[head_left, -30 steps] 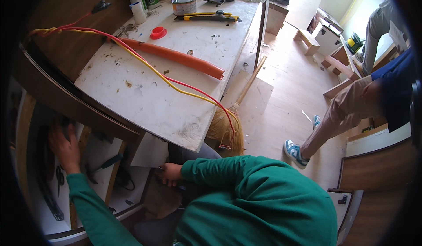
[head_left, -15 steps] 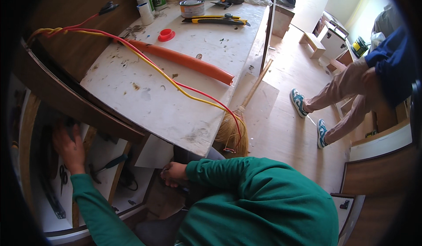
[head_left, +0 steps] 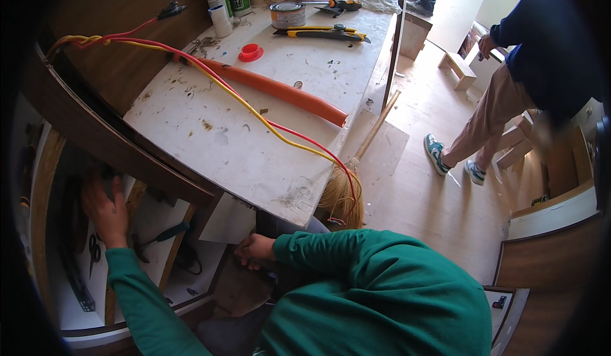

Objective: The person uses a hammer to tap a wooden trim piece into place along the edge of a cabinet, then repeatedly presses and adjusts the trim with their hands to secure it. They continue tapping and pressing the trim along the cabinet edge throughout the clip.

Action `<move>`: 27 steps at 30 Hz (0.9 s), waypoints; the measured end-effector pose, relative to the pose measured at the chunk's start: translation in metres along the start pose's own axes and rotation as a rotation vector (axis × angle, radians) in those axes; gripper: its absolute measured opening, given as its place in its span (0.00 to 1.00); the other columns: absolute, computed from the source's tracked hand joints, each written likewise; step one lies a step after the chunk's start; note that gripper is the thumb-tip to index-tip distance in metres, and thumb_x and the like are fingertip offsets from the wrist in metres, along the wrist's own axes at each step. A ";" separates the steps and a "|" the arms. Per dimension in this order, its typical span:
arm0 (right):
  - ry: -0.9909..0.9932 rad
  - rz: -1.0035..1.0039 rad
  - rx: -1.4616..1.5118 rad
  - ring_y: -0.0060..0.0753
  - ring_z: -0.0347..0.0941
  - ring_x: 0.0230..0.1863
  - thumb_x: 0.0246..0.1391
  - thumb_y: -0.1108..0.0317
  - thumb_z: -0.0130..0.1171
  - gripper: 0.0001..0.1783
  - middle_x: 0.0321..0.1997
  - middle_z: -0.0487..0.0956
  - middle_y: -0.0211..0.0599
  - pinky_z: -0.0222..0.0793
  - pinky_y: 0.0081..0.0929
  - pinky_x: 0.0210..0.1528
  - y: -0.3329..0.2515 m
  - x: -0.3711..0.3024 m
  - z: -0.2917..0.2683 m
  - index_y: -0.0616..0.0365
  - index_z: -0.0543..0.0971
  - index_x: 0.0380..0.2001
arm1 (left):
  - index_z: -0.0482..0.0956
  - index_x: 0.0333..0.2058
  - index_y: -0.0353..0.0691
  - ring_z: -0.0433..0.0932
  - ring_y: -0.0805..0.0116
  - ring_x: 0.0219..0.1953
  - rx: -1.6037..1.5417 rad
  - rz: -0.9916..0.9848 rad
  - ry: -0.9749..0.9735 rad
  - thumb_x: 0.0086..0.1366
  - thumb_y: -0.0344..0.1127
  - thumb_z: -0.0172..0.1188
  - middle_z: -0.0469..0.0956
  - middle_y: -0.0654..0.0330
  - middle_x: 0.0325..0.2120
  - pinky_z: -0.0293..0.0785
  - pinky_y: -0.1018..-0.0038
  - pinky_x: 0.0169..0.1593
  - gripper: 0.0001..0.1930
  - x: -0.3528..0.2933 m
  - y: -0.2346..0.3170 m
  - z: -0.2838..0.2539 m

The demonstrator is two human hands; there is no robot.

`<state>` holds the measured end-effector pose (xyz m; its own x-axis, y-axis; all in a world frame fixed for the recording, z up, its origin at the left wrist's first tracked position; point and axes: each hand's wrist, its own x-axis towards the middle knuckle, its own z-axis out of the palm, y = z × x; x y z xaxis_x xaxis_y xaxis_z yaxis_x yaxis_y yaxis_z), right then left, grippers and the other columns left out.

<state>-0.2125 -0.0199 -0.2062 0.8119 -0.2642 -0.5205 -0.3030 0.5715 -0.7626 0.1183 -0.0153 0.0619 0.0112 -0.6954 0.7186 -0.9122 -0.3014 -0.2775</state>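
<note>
My left hand point(head_left: 105, 211) reaches into a shallow wooden drawer split by slats. Its thumb and fingers are apart, with the fingertips in shadow among dark items. Beside it lie a pair of scissors point(head_left: 94, 252) with dark handles and a long dark metal strip point(head_left: 79, 286). In the neighbouring compartment a hammer point(head_left: 156, 236) with a blue-green handle rests at a slant. My right hand point(head_left: 256, 249) is curled closed near my leg, below the table corner; whatever it may hold is hidden.
Above the drawer, a white tabletop point(head_left: 191, 136) carries an orange tube point(head_left: 280, 94), red and yellow wires point(head_left: 254, 117), a red cap point(head_left: 251, 52), a tin point(head_left: 288, 15) and a utility knife point(head_left: 324, 34). A broom point(head_left: 344, 194) leans by its edge. Another person point(head_left: 484, 120) stands at the right.
The person at the right has turned and shifted, with one arm now reaching out and the feet moved. My view has tilted slightly; my hands stay nearly in place.
</note>
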 end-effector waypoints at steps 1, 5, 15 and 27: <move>0.001 -0.001 0.003 0.32 0.83 0.31 0.63 0.67 0.57 0.24 0.38 0.84 0.41 0.84 0.31 0.33 0.001 0.000 0.000 0.63 0.76 0.61 | 0.70 0.66 0.36 0.67 0.41 0.67 0.008 -0.013 -0.007 0.75 0.51 0.56 0.71 0.46 0.65 0.60 0.49 0.69 0.30 -0.001 0.000 0.000; 0.004 -0.019 0.000 0.32 0.83 0.31 0.63 0.68 0.57 0.24 0.39 0.84 0.41 0.84 0.31 0.34 0.004 0.003 -0.001 0.63 0.75 0.62 | 0.69 0.66 0.36 0.66 0.41 0.67 0.021 -0.017 -0.006 0.75 0.51 0.56 0.71 0.46 0.65 0.60 0.49 0.69 0.30 -0.001 -0.001 0.001; 0.038 0.001 -0.021 0.39 0.84 0.28 0.67 0.66 0.54 0.15 0.33 0.85 0.45 0.82 0.36 0.29 0.007 0.007 0.001 0.64 0.78 0.51 | 0.69 0.67 0.37 0.65 0.42 0.68 0.028 -0.040 -0.028 0.75 0.51 0.55 0.69 0.46 0.66 0.58 0.49 0.71 0.31 -0.001 0.003 -0.003; 0.020 0.037 -0.038 0.37 0.81 0.24 0.72 0.54 0.52 0.21 0.26 0.83 0.44 0.77 0.34 0.26 -0.004 -0.002 0.007 0.64 0.80 0.43 | 0.69 0.67 0.37 0.65 0.42 0.69 0.018 -0.040 -0.028 0.75 0.53 0.55 0.69 0.46 0.66 0.56 0.49 0.72 0.31 -0.002 0.002 -0.002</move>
<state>-0.2091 -0.0161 -0.1994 0.7897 -0.2590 -0.5562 -0.3518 0.5515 -0.7563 0.1160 -0.0136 0.0613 0.0590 -0.7002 0.7115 -0.9033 -0.3409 -0.2606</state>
